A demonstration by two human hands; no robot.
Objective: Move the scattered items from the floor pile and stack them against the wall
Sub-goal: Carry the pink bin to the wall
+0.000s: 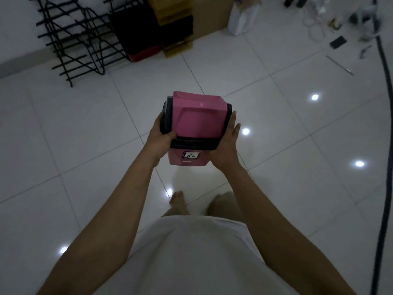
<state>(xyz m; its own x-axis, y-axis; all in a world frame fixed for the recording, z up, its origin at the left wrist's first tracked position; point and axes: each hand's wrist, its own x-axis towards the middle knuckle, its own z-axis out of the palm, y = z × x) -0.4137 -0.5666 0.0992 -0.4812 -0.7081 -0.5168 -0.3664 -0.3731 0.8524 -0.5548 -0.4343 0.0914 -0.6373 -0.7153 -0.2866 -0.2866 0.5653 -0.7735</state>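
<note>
A pink plastic box with a black band and a small label on its near face is carried at waist height above the white tiled floor. My left hand grips its left side, thumb curled over the black band. On the right side, my right hand presses against the box with fingers stretched along the edge. Items stand stacked at the wall ahead: black wire racks, a black and red box, and yellow-brown boxes.
A brown cardboard box and a white bag stand by the wall. Scattered small items, white cables and a dark flat object lie at the far right. A black cable runs down the right edge. My bare feet are below.
</note>
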